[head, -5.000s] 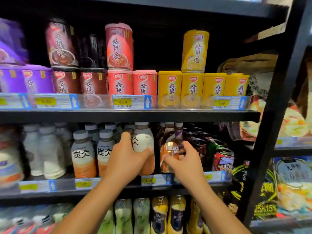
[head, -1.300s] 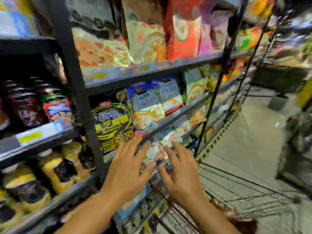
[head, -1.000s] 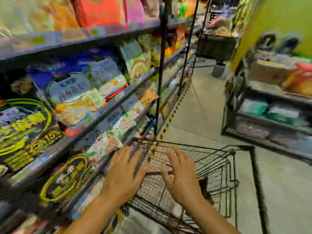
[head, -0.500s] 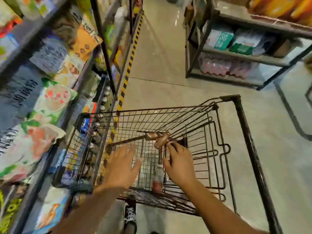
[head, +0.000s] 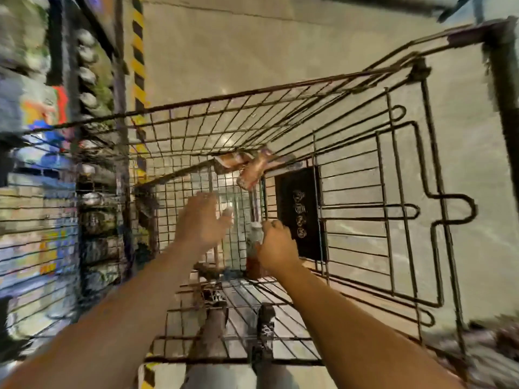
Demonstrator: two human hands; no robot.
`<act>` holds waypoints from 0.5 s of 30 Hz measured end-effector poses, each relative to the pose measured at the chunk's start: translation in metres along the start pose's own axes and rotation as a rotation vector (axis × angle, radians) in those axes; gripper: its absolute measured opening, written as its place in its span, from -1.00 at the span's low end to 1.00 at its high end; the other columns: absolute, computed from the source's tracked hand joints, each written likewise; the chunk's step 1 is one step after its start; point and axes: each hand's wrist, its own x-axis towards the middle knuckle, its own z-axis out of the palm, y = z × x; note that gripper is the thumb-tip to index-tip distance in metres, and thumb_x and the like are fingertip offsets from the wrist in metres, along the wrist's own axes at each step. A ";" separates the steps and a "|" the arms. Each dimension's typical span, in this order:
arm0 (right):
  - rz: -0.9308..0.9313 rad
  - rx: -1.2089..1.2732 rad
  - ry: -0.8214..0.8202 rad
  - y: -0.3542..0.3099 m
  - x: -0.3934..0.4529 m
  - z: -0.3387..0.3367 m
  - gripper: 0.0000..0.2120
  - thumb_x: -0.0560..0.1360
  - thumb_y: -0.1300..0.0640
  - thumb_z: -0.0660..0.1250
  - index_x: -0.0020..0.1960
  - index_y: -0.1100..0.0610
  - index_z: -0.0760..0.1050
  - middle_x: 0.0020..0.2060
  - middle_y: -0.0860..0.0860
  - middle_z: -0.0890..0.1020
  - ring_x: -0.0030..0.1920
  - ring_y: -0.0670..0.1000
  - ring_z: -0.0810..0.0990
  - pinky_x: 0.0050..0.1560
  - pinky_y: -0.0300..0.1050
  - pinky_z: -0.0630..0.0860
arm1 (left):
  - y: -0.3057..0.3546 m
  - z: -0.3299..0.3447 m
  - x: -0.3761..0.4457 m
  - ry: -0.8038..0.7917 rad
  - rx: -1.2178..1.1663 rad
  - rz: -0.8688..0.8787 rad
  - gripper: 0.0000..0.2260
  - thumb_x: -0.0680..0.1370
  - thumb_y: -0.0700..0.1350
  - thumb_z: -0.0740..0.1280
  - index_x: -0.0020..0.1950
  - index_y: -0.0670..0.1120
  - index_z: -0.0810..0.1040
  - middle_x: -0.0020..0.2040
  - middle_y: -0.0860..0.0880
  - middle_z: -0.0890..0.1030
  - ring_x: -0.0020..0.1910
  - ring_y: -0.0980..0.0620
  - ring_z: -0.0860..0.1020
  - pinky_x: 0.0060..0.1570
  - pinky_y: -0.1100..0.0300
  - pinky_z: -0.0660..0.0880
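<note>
Rusty wire fills my feed: a shopping cart seen from almost straight above, with both arms reaching down into its basket. My right hand has its fingers curled round the neck of a bottle. The bottle hangs upright inside the basket, close to the near edge and about midway between the side walls. I cannot tell whether its base touches the bottom grid. My left hand, blurred, hovers just beside the bottle with fingers spread, holding nothing. A black panel stands inside the basket toward the right wall. Blurred shelves run along the cart's left edge, above a pale floor.
</note>
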 end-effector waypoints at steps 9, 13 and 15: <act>0.132 0.084 0.004 -0.010 0.076 0.037 -0.57 0.59 0.18 0.37 0.43 0.21 0.40 0.31 0.17 0.50 0.24 0.24 0.62 0.04 0.08 0.60 | 0.013 0.021 0.132 0.122 0.125 0.176 -0.52 0.52 -0.18 0.43 0.43 -0.09 0.45 0.33 -0.20 0.50 0.29 -0.24 0.51 0.09 -0.11 0.55; 0.199 0.028 -0.098 0.004 0.078 0.072 -0.69 0.57 0.19 0.31 0.31 0.12 0.52 0.14 0.06 0.63 0.14 0.16 0.70 0.08 0.08 0.67 | 0.013 0.036 0.159 0.110 0.263 0.152 -0.49 0.49 -0.22 0.48 0.42 -0.13 0.45 0.33 -0.21 0.50 0.28 -0.23 0.52 0.04 -0.12 0.58; 0.271 0.092 -0.094 0.010 0.071 0.085 -0.72 0.60 0.15 0.30 0.30 0.12 0.47 0.09 0.06 0.66 0.13 0.15 0.71 0.07 0.05 0.63 | 0.009 0.044 0.167 0.117 0.323 0.135 -0.48 0.50 -0.19 0.49 0.43 -0.12 0.42 0.32 -0.23 0.47 0.24 -0.24 0.51 0.02 -0.13 0.57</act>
